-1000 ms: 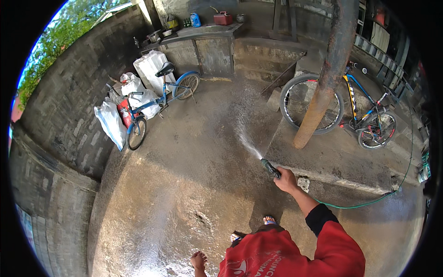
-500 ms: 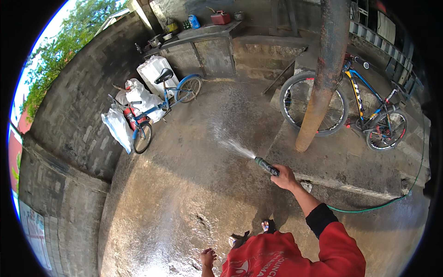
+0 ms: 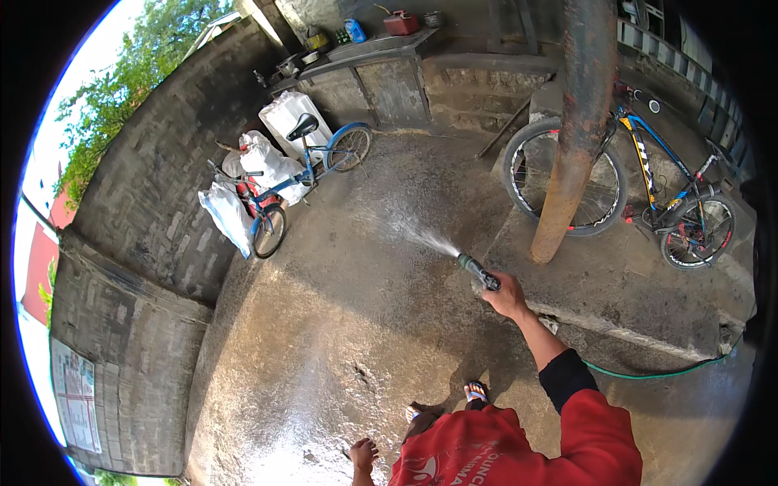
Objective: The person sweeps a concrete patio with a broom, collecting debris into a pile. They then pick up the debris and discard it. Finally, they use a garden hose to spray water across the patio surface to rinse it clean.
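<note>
My right hand (image 3: 507,296) is closed around a dark hose spray nozzle (image 3: 480,272). A white jet of water (image 3: 433,240) leaves its tip and fans out toward the far left, over the wet concrete floor (image 3: 340,243). My left hand (image 3: 364,455) hangs low beside my body, its fingers loosely curled and slightly apart, with nothing visible in it. A green hose (image 3: 648,376) runs along the ground at the right; its link to the nozzle is hidden. My sandalled feet (image 3: 476,392) stand on the floor just ahead of my red top.
A blue bicycle (image 3: 304,174) stands by white sacks (image 3: 227,217) along the block wall (image 3: 154,194). At right, a rusty post (image 3: 563,202) rises before a mountain bike (image 3: 648,162) on a raised concrete slab (image 3: 604,300). A counter (image 3: 365,57) with containers stands at the back.
The whole view has shifted, so the surroundings sit farther right and the far scene slightly higher. The nozzle still sprays toward the far left, in my right hand's grip.
</note>
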